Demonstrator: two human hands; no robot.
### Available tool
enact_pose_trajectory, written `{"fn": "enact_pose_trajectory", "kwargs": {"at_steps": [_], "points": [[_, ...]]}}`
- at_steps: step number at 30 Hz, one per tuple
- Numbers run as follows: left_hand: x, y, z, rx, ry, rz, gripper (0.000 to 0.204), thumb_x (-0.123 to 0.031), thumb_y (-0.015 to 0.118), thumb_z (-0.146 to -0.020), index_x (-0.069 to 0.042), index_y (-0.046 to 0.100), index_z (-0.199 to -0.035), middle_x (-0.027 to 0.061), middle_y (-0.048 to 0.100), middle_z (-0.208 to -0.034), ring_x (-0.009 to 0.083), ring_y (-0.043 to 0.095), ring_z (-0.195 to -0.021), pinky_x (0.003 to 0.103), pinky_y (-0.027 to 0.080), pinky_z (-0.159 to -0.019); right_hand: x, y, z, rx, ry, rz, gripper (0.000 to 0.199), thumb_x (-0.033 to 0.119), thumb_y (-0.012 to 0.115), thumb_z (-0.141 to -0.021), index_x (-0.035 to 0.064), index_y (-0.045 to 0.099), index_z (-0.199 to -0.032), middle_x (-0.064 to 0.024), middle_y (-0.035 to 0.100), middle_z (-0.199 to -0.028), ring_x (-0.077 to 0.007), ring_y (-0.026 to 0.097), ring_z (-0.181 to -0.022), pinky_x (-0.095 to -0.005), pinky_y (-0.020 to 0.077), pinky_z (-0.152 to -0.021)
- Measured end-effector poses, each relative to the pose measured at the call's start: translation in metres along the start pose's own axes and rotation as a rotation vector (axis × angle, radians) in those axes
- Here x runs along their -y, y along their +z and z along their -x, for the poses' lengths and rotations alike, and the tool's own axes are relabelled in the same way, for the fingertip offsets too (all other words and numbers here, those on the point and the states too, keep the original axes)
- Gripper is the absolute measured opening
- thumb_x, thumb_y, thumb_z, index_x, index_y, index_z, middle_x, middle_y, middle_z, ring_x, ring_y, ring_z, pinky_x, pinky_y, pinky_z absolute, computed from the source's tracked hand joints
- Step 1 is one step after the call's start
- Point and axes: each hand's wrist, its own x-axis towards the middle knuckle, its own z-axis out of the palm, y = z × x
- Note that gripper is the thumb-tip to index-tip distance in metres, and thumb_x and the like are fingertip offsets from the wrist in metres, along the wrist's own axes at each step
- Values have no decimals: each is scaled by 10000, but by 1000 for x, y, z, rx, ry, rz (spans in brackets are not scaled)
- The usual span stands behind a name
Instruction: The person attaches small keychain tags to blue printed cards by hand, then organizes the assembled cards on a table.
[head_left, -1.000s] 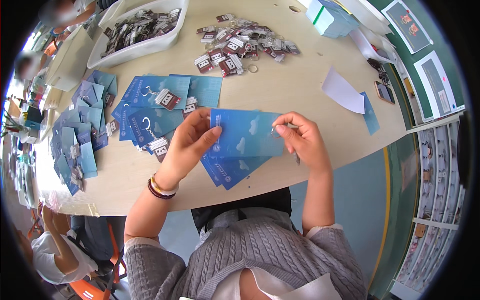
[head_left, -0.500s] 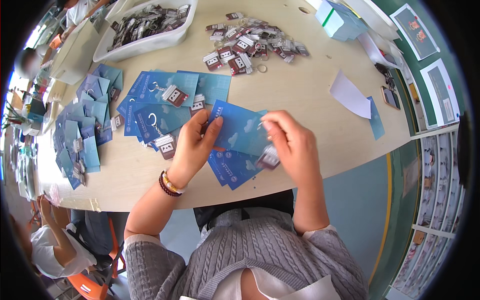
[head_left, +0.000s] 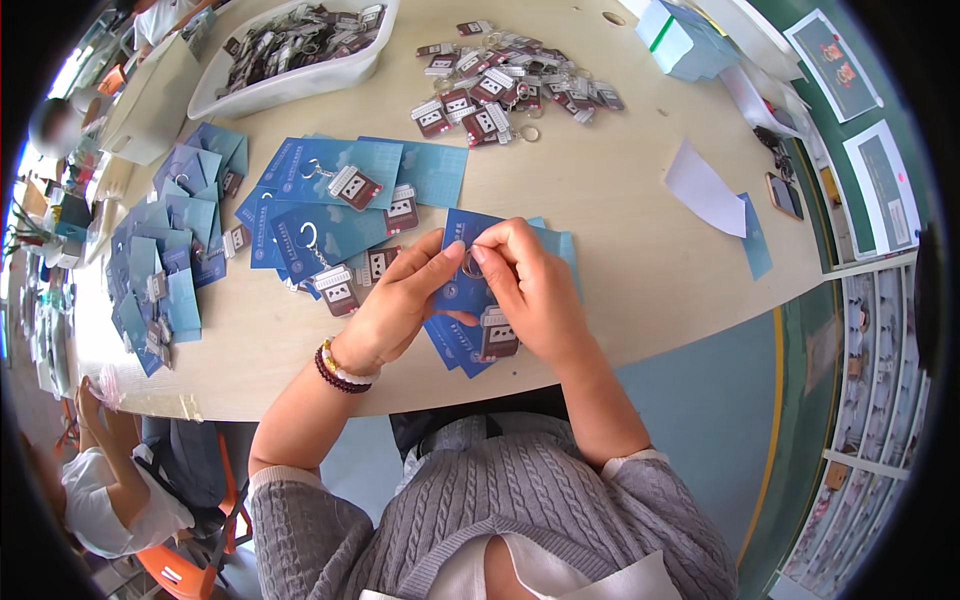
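Observation:
My left hand (head_left: 396, 302) pinches a blue card (head_left: 460, 294) by its left side, over the table's front part. Against the card's face, my right hand (head_left: 536, 292) grips a keychain (head_left: 499, 333) at its metal ring. The brown-and-white tag of that keychain dangles below the right fingers. More blue cards (head_left: 446, 346) lie on the table underneath, partly covered by my hands. Just left of my left hand, cards with keychains on them (head_left: 352, 188) are spread in an overlapping pile. Fingertips hide how the ring meets the card.
Loose keychains (head_left: 490, 85) are heaped at the back middle, beside a white bin (head_left: 290, 102) full of more. Further left is another pile of cards with keychains (head_left: 160, 260). A white paper (head_left: 705, 188), a phone (head_left: 784, 196) and a light-blue stack (head_left: 682, 42) lie right.
My right hand has moved left, bringing the keychain's ring onto the card's face. The card is turned and shows narrower. My left hand has shifted slightly right.

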Motion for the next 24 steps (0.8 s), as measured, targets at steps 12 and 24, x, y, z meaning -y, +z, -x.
{"fn": "enact_pose_trajectory", "kwargs": {"at_steps": [12,24], "points": [[10,-12,-12,-127,40,-228,226,-221,480,-959,-15,542,-887,13,565,-806,70,590,-711,272,578,-559,-1,2,8,-22,-59,407,151,138,550,-889,85,416,-846,-62,597,-692,-290,592,-571,-375,432,-451],[-73,-55,3,-492,377,-633,251,-218,551,-920,22,602,-971,56,635,-820,95,615,-612,236,541,-438,-35,-66,-67,-34,-92,463,99,187,533,-889,93,563,-881,-94,618,-762,-298,615,-729,-392,476,-605]]}}
